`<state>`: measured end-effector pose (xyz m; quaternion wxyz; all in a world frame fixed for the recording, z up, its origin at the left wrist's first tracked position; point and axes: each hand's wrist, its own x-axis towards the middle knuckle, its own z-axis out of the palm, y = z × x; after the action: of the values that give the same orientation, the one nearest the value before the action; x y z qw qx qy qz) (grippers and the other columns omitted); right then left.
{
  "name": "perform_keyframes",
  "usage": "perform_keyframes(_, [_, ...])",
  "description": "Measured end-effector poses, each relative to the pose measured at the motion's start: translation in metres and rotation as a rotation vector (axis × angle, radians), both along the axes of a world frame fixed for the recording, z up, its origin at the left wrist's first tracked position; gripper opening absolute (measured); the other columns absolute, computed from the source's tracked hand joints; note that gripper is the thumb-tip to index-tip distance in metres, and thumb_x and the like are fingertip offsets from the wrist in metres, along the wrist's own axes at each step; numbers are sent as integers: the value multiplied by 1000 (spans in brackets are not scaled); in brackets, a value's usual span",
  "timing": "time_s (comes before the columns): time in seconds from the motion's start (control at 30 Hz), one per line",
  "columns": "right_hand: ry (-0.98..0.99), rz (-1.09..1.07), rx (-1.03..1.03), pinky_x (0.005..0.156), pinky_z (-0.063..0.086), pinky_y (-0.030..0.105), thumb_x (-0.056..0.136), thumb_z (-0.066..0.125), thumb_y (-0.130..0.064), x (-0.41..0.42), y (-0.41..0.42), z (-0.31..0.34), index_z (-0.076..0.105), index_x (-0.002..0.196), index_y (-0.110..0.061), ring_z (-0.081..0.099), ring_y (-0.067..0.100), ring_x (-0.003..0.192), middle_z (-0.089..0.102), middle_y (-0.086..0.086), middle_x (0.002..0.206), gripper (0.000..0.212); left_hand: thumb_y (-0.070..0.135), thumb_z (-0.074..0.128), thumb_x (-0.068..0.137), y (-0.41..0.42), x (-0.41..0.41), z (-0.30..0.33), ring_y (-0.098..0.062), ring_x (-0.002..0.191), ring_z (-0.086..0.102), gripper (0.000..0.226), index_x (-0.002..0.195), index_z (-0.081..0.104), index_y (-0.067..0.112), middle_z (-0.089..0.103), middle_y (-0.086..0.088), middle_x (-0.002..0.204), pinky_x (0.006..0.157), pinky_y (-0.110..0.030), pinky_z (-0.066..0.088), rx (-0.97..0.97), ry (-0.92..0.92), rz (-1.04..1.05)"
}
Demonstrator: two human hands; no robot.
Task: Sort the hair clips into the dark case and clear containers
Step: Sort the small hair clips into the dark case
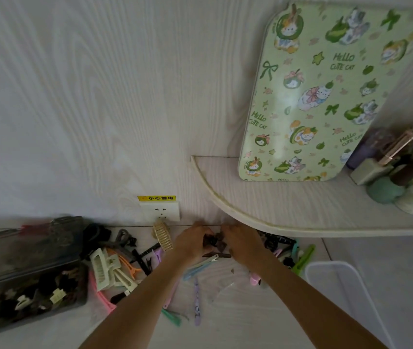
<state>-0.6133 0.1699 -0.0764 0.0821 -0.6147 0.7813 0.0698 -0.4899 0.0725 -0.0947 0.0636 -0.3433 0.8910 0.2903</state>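
Both hands meet at the back of the table by the wall. My left hand (192, 241) and my right hand (242, 244) together pinch a dark brown bow clip (215, 241) between their fingertips. Loose hair clips of many colours lie across the table: a cream claw clip (100, 269), a beige comb clip (163, 235), a purple snap clip (197, 304), a green clip (303, 259). The dark case (27, 295) stands open at the left, with several dark and cream clips in its tray. A clear container (346, 293) sits at the right.
A wall socket (160, 211) with a yellow warning label is just behind the hands. A curved shelf (301, 215) juts out above the right side and carries a green cat-print board (313, 96) and several bottles (402, 167).
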Motion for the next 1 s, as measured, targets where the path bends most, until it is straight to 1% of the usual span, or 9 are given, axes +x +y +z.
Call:
perform_keyframes(0.1, [39, 108, 39, 86, 45, 36, 85, 59, -19, -5, 5, 1, 47, 117, -9, 57, 30, 105, 59, 12, 117, 36, 26, 70, 77, -1, 1, 2, -20, 106, 58, 32, 108, 64, 22, 61, -2, 115, 83, -29, 44, 18, 26, 32])
perform_keyframes(0.27, [-17, 187, 51, 96, 40, 38, 88, 57, -21, 6, -5, 4, 31, 140, -15, 49, 29, 119, 47, 11, 134, 58, 29, 75, 73, -2, 11, -1, -19, 97, 65, 31, 102, 69, 21, 71, -1, 101, 83, -33, 51, 95, 91, 102])
perform_keyframes(0.37, [-220, 48, 52, 85, 43, 30, 85, 61, -24, 5, -13, 1, 48, 127, -14, 56, 23, 109, 57, 8, 122, 44, 31, 76, 72, -5, 16, 0, -17, 93, 67, 29, 99, 70, 21, 73, 0, 98, 83, -33, 52, 92, 132, 163])
perform_keyframes(0.47, [-382, -135, 1, 72, 35, 19, 81, 65, -23, 4, -12, -4, 55, 112, -11, 59, 21, 102, 64, 7, 111, 35, 30, 75, 73, -6, 24, 4, -16, 95, 66, 32, 102, 69, 20, 72, 0, 102, 85, -32, 52, 116, 167, 175])
perform_keyframes(0.53, [-382, -179, 0, 68, 32, 18, 79, 65, -21, 7, -10, -5, 54, 102, -13, 59, 21, 99, 64, 7, 107, 27, 25, 75, 74, -7, 30, 9, -15, 93, 66, 33, 105, 69, 16, 71, -1, 103, 83, -29, 53, 139, 221, 182])
perform_keyframes(0.67, [-323, -196, 93, 70, 42, 28, 80, 60, -23, 16, -11, -5, 38, 90, -19, 60, 25, 96, 62, 4, 94, 24, 19, 72, 76, -6, 41, 22, -6, 80, 65, 33, 107, 69, 13, 72, -3, 101, 71, -11, 49, 182, 330, 189])
perform_keyframes(0.73, [-337, -236, 92, 69, 41, 27, 79, 61, -29, 22, -8, -4, 37, 88, -19, 61, 24, 89, 56, 0, 84, 28, 22, 73, 75, -5, 49, 29, -4, 77, 65, 32, 107, 69, 16, 73, -1, 100, 75, -17, 54, 222, 384, 202])
perform_keyframes(0.87, [-556, -459, -118, 56, 38, 25, 75, 67, -28, 41, -8, 8, 44, 88, -16, 54, 18, 69, 57, 1, 76, 29, 26, 74, 77, -8, 83, 49, -2, 79, 67, 28, 104, 70, 21, 72, 9, 97, 75, -15, 53, 247, 497, 214])
perform_keyframes(1.0, [-910, -501, -266, 59, 44, 26, 72, 73, -16, 90, -32, 27, 49, 83, -23, 53, 11, 59, 58, -3, 72, 27, 25, 75, 77, -7, 150, 60, 3, 74, 67, 29, 104, 67, 28, 71, 15, 89, 67, -15, 53, 256, 643, 389])
